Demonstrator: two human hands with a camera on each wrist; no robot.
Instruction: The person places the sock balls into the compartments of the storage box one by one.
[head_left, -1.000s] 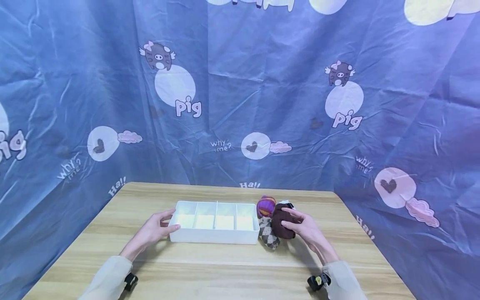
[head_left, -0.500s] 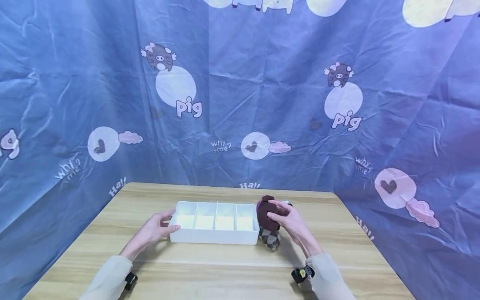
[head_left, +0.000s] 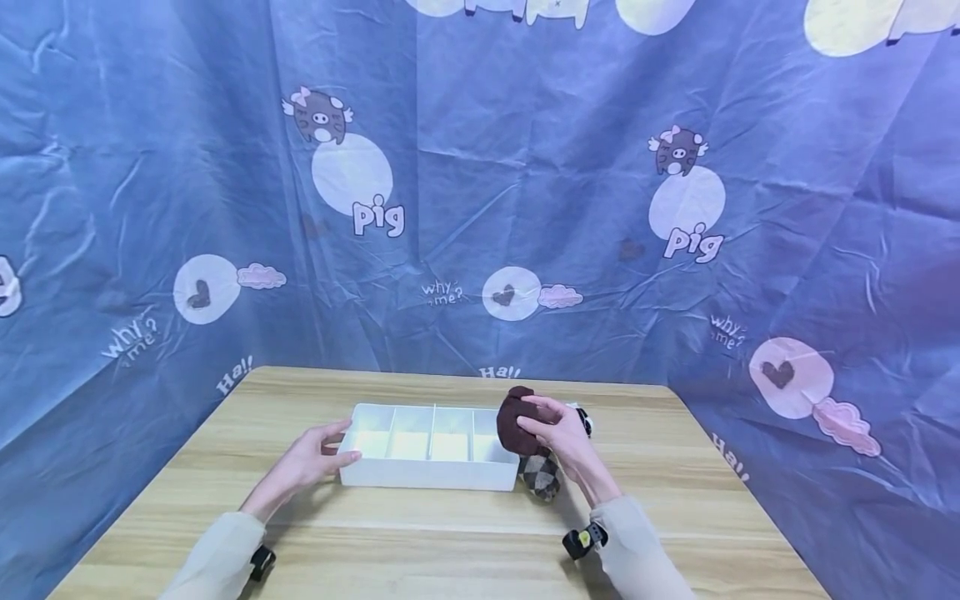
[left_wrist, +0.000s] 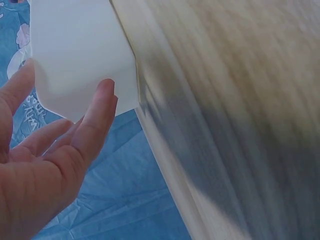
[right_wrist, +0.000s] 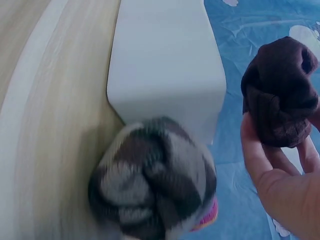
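Observation:
My right hand [head_left: 564, 435] grips a rolled dark brown sock [head_left: 516, 425] over the right-end compartment of a white divided box [head_left: 427, 476]. The right wrist view shows this brown sock bundle [right_wrist: 280, 95] between thumb and fingers, raised beside the box. At the box's left end, my left hand [head_left: 306, 460] holds the corners, thumb at the front and fingers behind; the left wrist view shows these fingers [left_wrist: 102, 102] against the end wall. A rolled grey-and-brown checked sock [head_left: 542, 477] lies against the box's right end, under my right hand.
Behind the right hand a black-and-white bundle [head_left: 584, 419] partly shows. A pink and orange edge of another bundle [right_wrist: 207, 218] peeks out behind the checked sock in the right wrist view. The wooden table [head_left: 450, 550] ends at a blue printed curtain [head_left: 465, 208].
My right hand has lifted the brown sock from beside the other bundles and carried it left, over the box's right end. The left hand and the box have stayed in place.

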